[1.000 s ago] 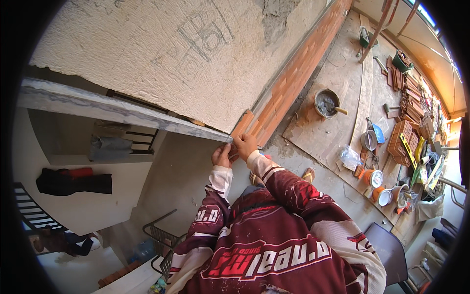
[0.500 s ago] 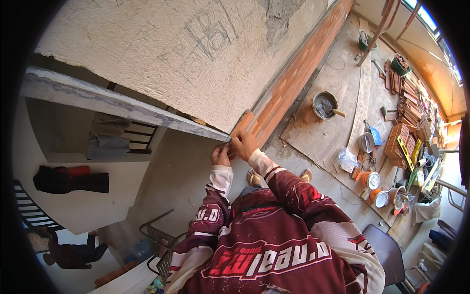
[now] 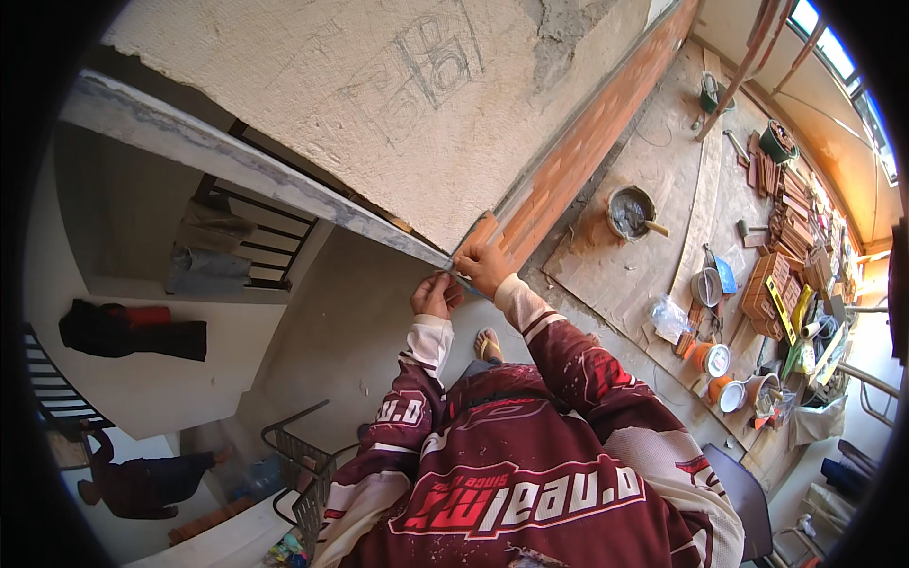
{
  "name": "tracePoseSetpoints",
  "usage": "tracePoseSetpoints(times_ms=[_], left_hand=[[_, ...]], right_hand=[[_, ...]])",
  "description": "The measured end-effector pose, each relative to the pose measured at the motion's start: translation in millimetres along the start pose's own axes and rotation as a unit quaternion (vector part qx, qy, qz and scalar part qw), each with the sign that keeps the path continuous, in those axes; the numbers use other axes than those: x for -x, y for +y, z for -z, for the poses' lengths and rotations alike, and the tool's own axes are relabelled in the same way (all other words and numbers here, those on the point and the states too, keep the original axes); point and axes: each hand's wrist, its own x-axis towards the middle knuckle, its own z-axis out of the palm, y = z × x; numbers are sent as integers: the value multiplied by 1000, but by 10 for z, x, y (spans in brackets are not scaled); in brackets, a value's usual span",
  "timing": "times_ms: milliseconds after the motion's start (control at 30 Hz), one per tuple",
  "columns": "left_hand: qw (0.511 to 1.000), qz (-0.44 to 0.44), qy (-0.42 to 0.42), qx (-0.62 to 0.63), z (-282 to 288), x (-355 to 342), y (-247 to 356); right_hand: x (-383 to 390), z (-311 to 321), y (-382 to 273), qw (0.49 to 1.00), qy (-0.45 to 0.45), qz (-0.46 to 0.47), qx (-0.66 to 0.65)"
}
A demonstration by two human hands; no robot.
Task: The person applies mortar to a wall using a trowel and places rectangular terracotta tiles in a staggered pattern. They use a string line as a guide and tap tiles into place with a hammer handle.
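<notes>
Head view, grey strip: the long, stained strip (image 3: 170, 131) follows the left edge of the plastered wall (image 3: 322, 71); its long axis slants from the upper left, narrowing toward the wall's lower corner, where its near end points at the hands.
Brick band: the orange facing (image 3: 582, 147) follows the wall's right edge, long axis rising to the upper right; its near end comes to that same corner.
Right hand: from here I see it (image 3: 486, 270) at the corner, fingers bent and bunched narrow against the strip's end.
Left hand: just beside and below, it (image 3: 436, 296) has thumb and fingers drawn close; I can't tell what, if anything, either hand pinches.
Mortar bucket: it (image 3: 628, 206) stands near the wall-side edge of the wooden sheet (image 3: 615, 275), a handle (image 3: 656, 228) jutting over its rim to the right.
Sheet's far-right edge: stacked bricks (image 3: 760, 295), with a yellow level (image 3: 781, 308) against them, long axis slanting down to the right.
Lower left: another person (image 3: 156, 486), well apart from the hands.
</notes>
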Motion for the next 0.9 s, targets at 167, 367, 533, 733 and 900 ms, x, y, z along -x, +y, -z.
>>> tracePoseSetpoints(times_ms=[167,367,533,733,900], left_hand=[[1000,10,-10,14,4,-38,-32],[1000,15,-22,8,31,-61,-54],[999,-28,-2,-40,63,-184,-133],[995,-79,-45,-46,420,-771,-678],[928,-195,1,-318,513,-1070,-1083]], right_hand=[[-62,62,-139,988,-32,35,148],[11,43,-84,996,-19,39,74],[-67,34,-64,992,-29,46,114],[-133,-41,-47,985,-2,53,162],[-112,-113,-120,982,-6,30,188]])
